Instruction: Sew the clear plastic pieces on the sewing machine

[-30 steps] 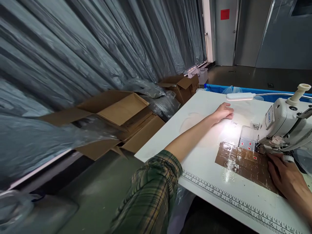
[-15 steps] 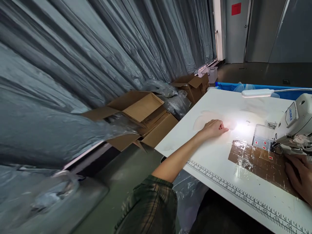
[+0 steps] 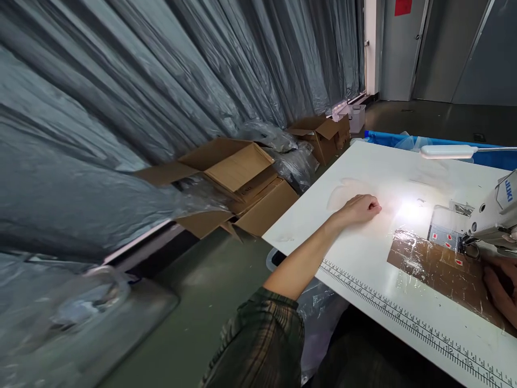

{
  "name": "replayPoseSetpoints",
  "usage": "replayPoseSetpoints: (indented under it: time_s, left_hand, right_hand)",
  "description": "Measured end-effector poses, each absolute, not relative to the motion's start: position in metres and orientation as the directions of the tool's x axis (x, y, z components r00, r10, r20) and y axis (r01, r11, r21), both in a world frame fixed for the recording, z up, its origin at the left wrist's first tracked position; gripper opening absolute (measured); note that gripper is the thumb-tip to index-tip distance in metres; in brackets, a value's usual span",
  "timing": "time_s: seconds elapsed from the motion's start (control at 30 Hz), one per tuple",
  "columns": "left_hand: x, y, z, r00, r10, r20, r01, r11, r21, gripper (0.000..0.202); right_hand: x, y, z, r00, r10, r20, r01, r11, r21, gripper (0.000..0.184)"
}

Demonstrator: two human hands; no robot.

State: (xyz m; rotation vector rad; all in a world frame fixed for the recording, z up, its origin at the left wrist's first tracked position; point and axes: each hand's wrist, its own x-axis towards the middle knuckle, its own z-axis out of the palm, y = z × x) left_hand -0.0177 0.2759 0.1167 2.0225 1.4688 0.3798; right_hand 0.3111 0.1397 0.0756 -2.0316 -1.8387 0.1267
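Just beyond the curled, closed left hand (image 3: 361, 208), sheer cloth (image 3: 341, 191) lies on the worktop (image 3: 359, 264); the half-seen right hand (image 3: 502, 285), grip unclear, is beside the sewing machine (image 3: 496, 209). Arranging cloth seems underway; moving it calls for flatness.

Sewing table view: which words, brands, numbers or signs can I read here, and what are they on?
"JUKI": sewing machine.
"10", "11", "12", "13": ruler scale printed on the white table; its finer numbers are too small.
Red marks beside the machine: possibly arrows, too small to be sure.
Cardboard box: print too blurred.
Red sheet on the door: nothing readable.
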Motion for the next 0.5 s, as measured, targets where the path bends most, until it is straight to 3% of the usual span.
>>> replayPoseSetpoints:
  time_s: [0.2, 0.33, 0.4, 0.5]
  left_hand:
    - [-0.016, 0.275, 0.116, 0.279, 0.957, -0.077, 0.772, -0.176, 0.611, 0.021]
    - [-0.013, 0.271, 0.122, 0.227, 0.967, 0.116, 0.766, -0.250, 0.592, 0.017]
    - [-0.008, 0.262, 0.122, 0.306, 0.940, 0.150, 0.697, -0.329, 0.637, 0.016]
    - [0.007, 0.234, 0.120, 0.568, 0.820, 0.069, 0.439, -0.372, 0.818, 0.019]
  right_hand:
    - [0.324, 0.137, 0.061, 0.059, 0.984, 0.168, 0.939, 0.003, -0.343, 0.044]
    - [0.331, 0.140, 0.050, -0.013, 0.962, 0.273, 0.943, 0.102, -0.315, 0.041]
    - [0.332, 0.139, 0.046, -0.073, 0.937, 0.342, 0.933, 0.185, -0.307, 0.038]
    - [0.329, 0.132, 0.044, -0.150, 0.910, 0.387, 0.888, 0.296, -0.352, 0.035]
